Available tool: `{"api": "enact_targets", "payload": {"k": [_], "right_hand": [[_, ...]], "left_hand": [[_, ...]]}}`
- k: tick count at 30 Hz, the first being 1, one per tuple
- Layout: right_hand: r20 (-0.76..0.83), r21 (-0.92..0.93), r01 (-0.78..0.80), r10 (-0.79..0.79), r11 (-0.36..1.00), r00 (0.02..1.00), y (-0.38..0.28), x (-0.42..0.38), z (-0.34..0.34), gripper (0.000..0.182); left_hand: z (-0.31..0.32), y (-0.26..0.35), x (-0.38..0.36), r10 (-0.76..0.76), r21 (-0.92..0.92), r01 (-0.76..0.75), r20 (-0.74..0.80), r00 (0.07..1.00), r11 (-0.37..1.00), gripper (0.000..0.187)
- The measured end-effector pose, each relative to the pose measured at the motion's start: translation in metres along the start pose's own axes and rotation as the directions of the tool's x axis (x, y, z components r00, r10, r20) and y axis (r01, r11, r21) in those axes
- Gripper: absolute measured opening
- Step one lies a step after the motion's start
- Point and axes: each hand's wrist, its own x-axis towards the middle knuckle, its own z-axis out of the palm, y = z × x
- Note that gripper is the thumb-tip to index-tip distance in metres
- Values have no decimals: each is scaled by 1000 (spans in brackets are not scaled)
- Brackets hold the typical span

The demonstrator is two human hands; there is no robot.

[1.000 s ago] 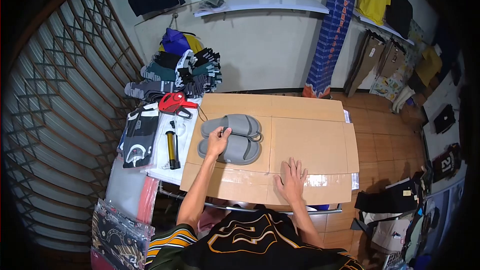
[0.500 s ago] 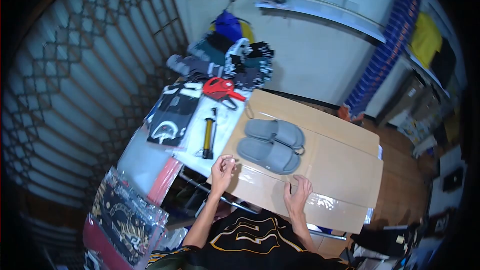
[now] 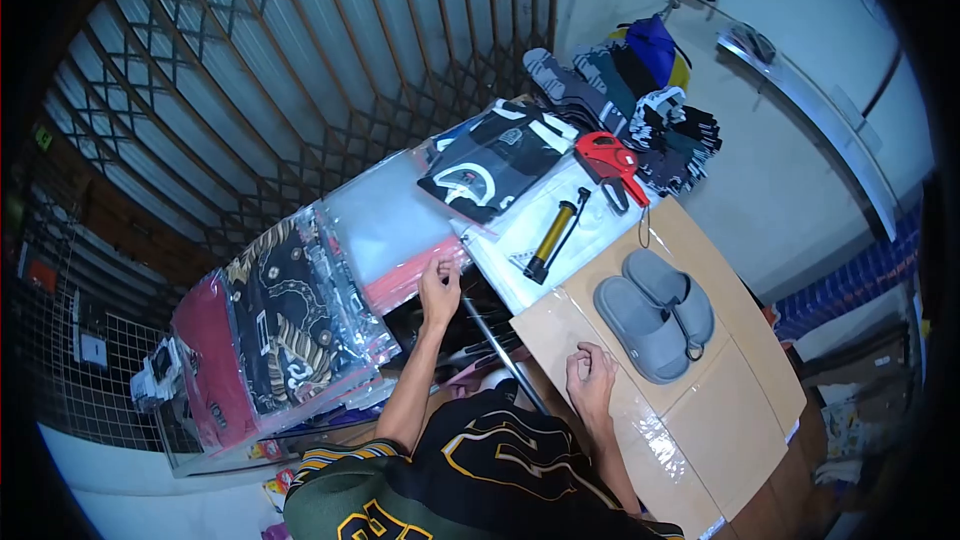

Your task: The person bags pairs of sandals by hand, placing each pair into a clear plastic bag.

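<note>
My left hand [image 3: 439,292] is raised at the edge of a red plastic-wrapped packet [image 3: 408,275], its fingers loosely bent and apart, with nothing visible in them. My right hand [image 3: 592,378] hovers over the near left part of a brown cardboard sheet [image 3: 745,395], loosely curled and holding nothing, thumb apart from the fingers. To its right, a pair of grey slide sandals [image 3: 640,328] lies side by side on the cardboard, joined by a small loop. Left of the cardboard lies a yellow and black hand pump [image 3: 553,240].
Beyond the pump are a red handheld tool [image 3: 612,162], a folded black garment in plastic [image 3: 495,165] and a heap of socks [image 3: 670,135]. Bagged patterned clothing [image 3: 290,315] is stacked at left. A folding metal gate [image 3: 330,70] stands behind; a metal rail [image 3: 505,355] runs between the surfaces.
My view has turned left, so the sandals and cardboard sit further right. My left hand has shifted from beside the cardboard to the red packet. My right hand stays near the sandals.
</note>
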Motion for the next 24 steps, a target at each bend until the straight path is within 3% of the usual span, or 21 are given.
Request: {"api": "enact_targets", "payload": {"k": [1,2,4,8,15,24], "right_hand": [[-18,-41,15,-16,999,1000,-1,0,2,27],[-13,-42,17,-17,999,1000,0,-1,3,27],[-59,-64,5,-9,998,998,2,-2,6,26],[-121,-82,5,-15,997,993,-1,-1,12,20],[-171,-115,-34,14,993,985,-4,1,16,18],[-167,-131,-50,27,990,986,-7,1,16,18]], "left_hand": [[-6,-6,5,21,136,-18,-23,1000,991,19],[-11,-14,12,17,136,-13,-25,1000,991,19],[-18,-28,24,87,414,-36,-105,991,910,25],[-25,-47,37,-90,559,187,-195,977,808,37],[-29,-73,42,-297,577,347,-183,937,739,28],[-34,-68,46,-332,518,419,-257,908,745,18]]}}
